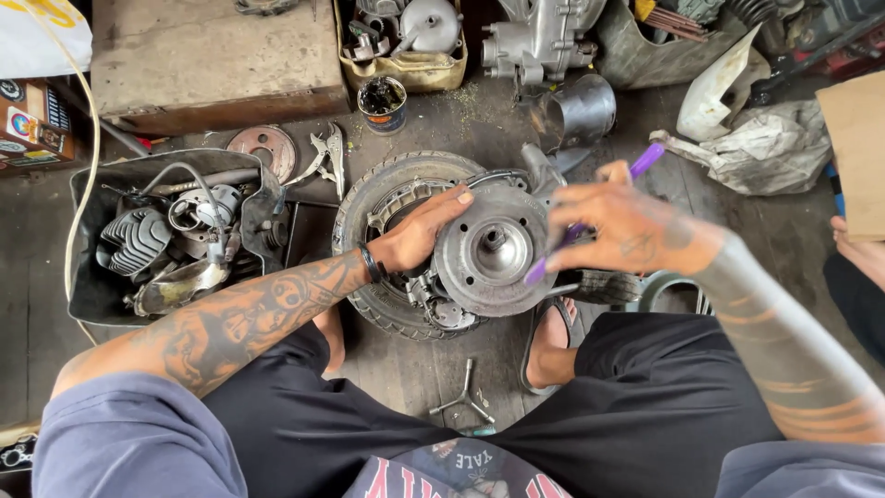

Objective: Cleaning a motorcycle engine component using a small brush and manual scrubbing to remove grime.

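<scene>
Right hand [625, 226] is gripping a purple toothbrush [590, 223], scrubbing across the round metal drum [484, 251]. Left hand [419, 232], open-palmed, is bracing the drum's left edge against the small tyre [369, 198] behind it. Short strokes, firm bracing, would be serving best.

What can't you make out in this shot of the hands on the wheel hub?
Head view only:
- Purple plastic tool: its middle is hidden inside the right hand, blurred by motion.
- Small black tyre: its right side is covered by the round grey metal brake drum.
- Left hand: its palm and grip on the drum's rim face away.
- Black tub of engine parts: contents too tangled to identify fully.
</scene>
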